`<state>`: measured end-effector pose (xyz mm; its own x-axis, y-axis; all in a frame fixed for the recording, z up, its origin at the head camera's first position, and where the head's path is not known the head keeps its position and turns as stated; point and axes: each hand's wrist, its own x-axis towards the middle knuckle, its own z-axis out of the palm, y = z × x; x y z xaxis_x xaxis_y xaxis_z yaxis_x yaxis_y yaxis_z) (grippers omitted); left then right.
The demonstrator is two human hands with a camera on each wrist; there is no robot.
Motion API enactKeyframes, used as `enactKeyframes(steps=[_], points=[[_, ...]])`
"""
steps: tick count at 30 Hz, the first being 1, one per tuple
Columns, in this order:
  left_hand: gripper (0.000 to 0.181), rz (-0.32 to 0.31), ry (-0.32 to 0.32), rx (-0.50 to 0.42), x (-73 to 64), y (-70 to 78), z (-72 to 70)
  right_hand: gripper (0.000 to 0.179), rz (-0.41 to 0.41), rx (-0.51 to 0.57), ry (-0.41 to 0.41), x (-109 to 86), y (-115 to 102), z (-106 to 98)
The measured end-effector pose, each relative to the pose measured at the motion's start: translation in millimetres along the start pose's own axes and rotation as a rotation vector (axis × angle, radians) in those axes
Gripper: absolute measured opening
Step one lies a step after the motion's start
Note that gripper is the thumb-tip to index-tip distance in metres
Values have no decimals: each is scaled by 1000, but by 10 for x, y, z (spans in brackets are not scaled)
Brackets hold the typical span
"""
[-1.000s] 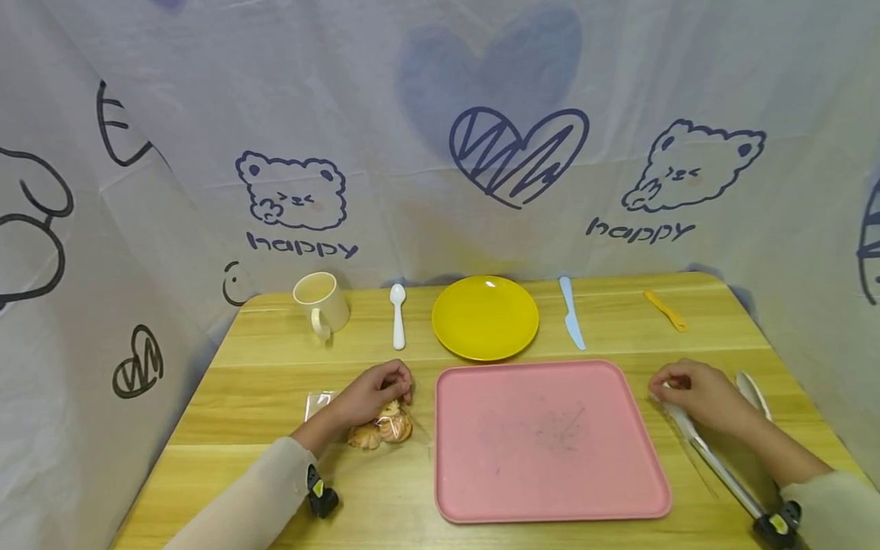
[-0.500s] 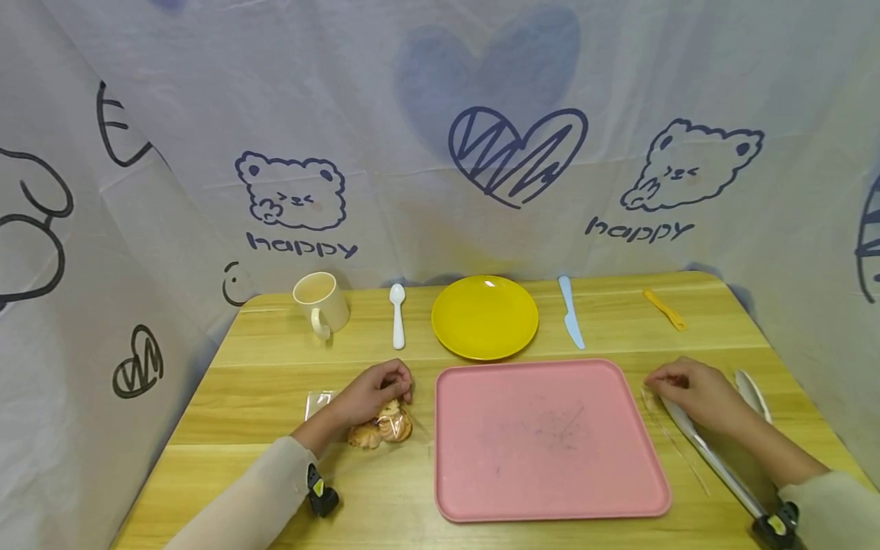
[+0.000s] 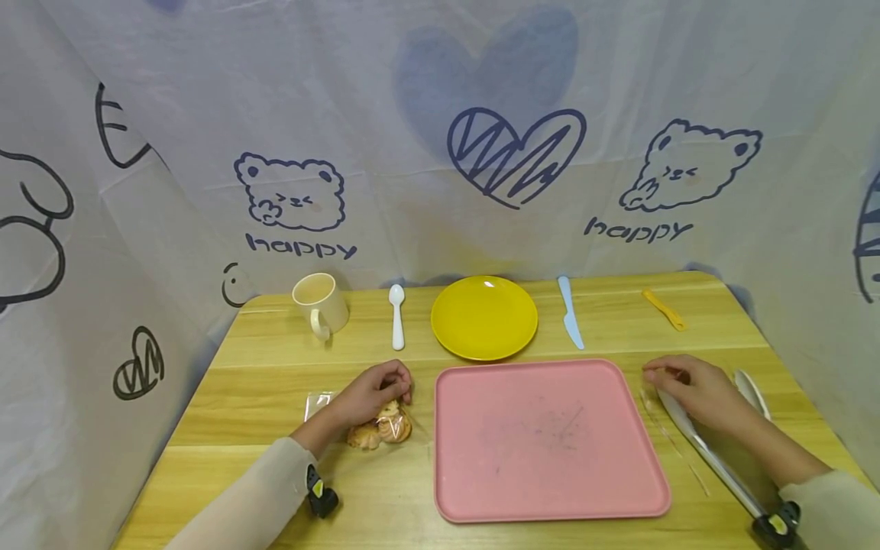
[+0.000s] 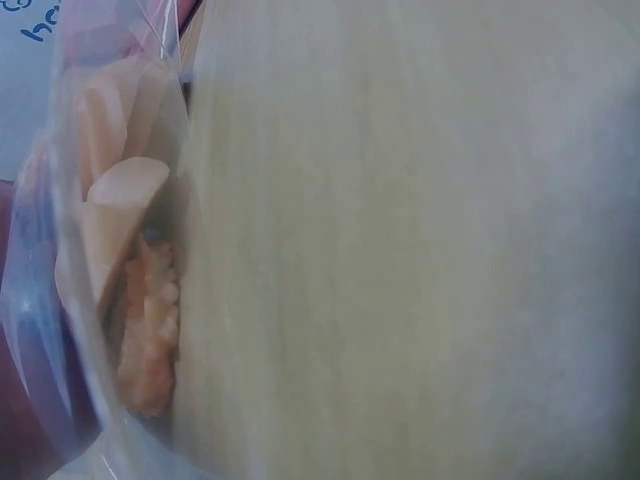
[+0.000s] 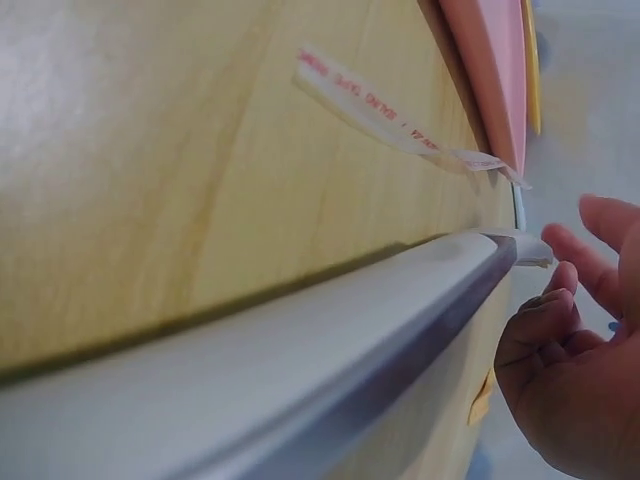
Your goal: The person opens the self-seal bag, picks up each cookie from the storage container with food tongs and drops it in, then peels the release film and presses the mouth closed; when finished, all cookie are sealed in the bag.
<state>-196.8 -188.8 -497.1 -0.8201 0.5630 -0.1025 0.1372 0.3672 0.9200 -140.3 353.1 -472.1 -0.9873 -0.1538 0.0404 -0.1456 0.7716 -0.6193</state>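
In the head view, my left hand (image 3: 376,391) grips a clear plastic bag of cookies (image 3: 380,432) left of the pink tray. The left wrist view shows fingers behind the film and a cookie (image 4: 150,340) next to them. My right hand (image 3: 701,393) hovers over the tongs (image 3: 718,466), fingers loosely bent and holding nothing. Metal arms and pale ends make up the tongs, partly hidden under the hand and forearm. A thin sealing-tape strip (image 5: 365,112) with red print lies on the table between tongs and tray.
The pink tray (image 3: 550,443) lies between the hands. Behind it stand a cream mug (image 3: 323,305), a white spoon (image 3: 397,317), a yellow plate (image 3: 484,317), a blue knife (image 3: 570,313) and a small orange utensil (image 3: 664,309). A printed curtain (image 3: 426,221) hangs at the back.
My right hand has let go of the tape strip, which now lies on the table, and has shifted slightly left. The left hand stays on the cookie bag.
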Motion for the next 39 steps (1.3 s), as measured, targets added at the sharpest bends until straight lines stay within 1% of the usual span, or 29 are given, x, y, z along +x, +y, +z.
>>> enactKeyframes(steps=[3, 8, 10, 12, 15, 16, 18, 20, 21, 23, 26, 28, 29, 31, 34, 36, 39], points=[[13, -1, 0, 0, -2, -1, -1, 34, -5, -11, 40, 8, -47, -24], [13, -1, 0, -3, -2, -3, -2, 28, -80, -36, 130, 17, -233, -24], [13, 0, -1, -8, -1, -2, -2, 25, -105, -26, 137, 18, -362, 0], [14, 2, -4, -12, 0, 1, -1, 24, -113, 5, 119, 22, -530, 43], [14, 9, -5, -22, -1, 5, -3, 24, -126, 73, 66, 34, -816, 155], [14, 21, -6, -24, -2, 7, -5, 25, -131, 104, 41, 39, -916, 208], [14, 27, -5, -29, -4, 13, -9, 25, -173, 164, -9, 51, -1105, 354], [15, 30, -4, -34, -8, 11, -16, 24, -215, 234, -78, 63, -1291, 542], [15, 31, -2, -34, -10, 9, -20, 25, -236, 264, -121, 70, -1387, 646], [15, 21, 4, -41, -14, 0, -24, 27, -246, 335, -232, 81, -1594, 856], [15, 30, 13, -39, -16, -17, -30, 34, -211, 442, -409, 98, -1903, 1151], [14, 45, 20, -42, -18, -32, -29, 43, -182, 494, -502, 122, -2086, 1316], [14, 53, 21, -44, -19, -36, -28, 47, -172, 515, -533, 137, -2159, 1393], [14, 68, 28, -53, -24, -49, -24, 55, -154, 530, -574, 175, -2277, 1529], [14, 81, 40, -81, -33, -66, -16, 59, -109, 552, -596, 232, -2389, 1695], [15, 92, 53, -97, -39, -71, -11, 55, -74, 576, -594, 260, -2430, 1782], [15, 126, 75, -121, -43, -83, -11, 41, -40, 622, -578, 293, -2467, 1878]])
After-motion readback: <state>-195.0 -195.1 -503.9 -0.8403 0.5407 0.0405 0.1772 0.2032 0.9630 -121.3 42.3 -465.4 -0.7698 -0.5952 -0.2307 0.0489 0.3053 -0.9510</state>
